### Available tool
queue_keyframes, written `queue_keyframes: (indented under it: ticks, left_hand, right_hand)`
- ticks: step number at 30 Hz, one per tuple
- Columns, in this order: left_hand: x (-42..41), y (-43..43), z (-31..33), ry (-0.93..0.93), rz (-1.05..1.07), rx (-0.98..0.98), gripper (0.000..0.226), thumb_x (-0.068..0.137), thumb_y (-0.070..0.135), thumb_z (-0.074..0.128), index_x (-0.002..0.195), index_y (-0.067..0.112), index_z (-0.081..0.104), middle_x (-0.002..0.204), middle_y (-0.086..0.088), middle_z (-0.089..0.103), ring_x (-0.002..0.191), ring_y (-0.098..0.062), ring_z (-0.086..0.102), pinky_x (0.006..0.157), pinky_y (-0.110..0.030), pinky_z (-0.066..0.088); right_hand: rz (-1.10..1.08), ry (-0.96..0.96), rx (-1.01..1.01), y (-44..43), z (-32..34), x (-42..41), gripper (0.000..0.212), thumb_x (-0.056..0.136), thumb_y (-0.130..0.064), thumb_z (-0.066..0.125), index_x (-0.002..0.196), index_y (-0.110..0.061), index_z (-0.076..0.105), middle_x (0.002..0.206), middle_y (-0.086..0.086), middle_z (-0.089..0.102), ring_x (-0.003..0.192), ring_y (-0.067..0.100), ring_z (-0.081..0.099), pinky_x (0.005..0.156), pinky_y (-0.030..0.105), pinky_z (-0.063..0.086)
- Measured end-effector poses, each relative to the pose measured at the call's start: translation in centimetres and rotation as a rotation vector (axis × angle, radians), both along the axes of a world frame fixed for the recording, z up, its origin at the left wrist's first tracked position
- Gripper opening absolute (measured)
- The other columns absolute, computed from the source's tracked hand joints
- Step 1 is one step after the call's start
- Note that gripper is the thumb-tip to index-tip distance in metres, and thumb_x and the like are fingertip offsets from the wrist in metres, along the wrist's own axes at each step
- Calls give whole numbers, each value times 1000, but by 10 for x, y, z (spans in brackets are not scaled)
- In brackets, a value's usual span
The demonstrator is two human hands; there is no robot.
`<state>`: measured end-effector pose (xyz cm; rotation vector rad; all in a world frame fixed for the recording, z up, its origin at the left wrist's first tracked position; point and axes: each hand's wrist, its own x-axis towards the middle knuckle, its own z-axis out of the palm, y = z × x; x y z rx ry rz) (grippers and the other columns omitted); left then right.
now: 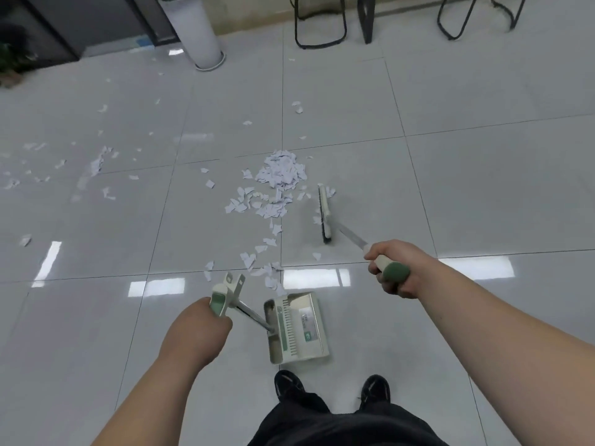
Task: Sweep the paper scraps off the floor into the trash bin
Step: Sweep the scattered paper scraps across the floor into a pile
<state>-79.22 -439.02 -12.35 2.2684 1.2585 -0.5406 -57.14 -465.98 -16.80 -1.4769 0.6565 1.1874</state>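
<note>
White paper scraps [281, 171] lie heaped on the grey tiled floor ahead of me, with a loose trail running down toward the dustpan. More scraps [96, 164] are scattered to the left. My right hand [391, 268] grips the green-ended handle of a broom, whose head [324, 214] rests on the floor just right of the heap. My left hand [206, 320] holds the upright handle of a cream and green dustpan [294, 326], which stands on the floor in front of my feet. No trash bin shows.
A tall white cylindrical planter [196, 30] stands at the back left, beside a dark cabinet [64, 24]. Black metal chair legs [318, 24] and a table leg [367, 17] line the far wall. My black shoes [331, 386] are at the bottom.
</note>
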Motion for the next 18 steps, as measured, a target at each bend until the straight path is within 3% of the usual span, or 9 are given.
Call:
queue_keyframes:
  ticks: [4,8,13,18]
  left_hand:
    - [-27,43,-1,6,29,-11,16,80,11,46,89,15,59,66,-5,59,54,-27,55,56,-29,43]
    - [-58,88,-1,27,41,-10,12,83,12,48,88,18,57,74,-7,65,61,-27,62,59,-31,49]
    - [-108,142,-5,10,95,-45,10,84,12,48,87,16,57,74,-7,64,62,-28,61,59,-31,47]
    - [-162,179,-15,-10,217,-83,7,84,12,49,84,13,56,70,-7,60,60,-29,58,59,-30,44]
  right_hand:
    - [109,-34,-99,54,20,-43,14,82,-7,64,94,-12,61,57,7,57,33,14,42,44,18,29]
    - [86,32,-159,117,33,-93,16,77,-8,64,90,-17,60,75,6,59,43,17,44,47,16,33]
    - [9,213,-130,199,48,-144,15,82,-10,60,70,-18,56,49,0,53,49,15,48,41,17,39]
    - [-59,369,19,275,53,-198,20,86,-8,51,67,-14,53,48,1,48,38,13,46,33,13,34]
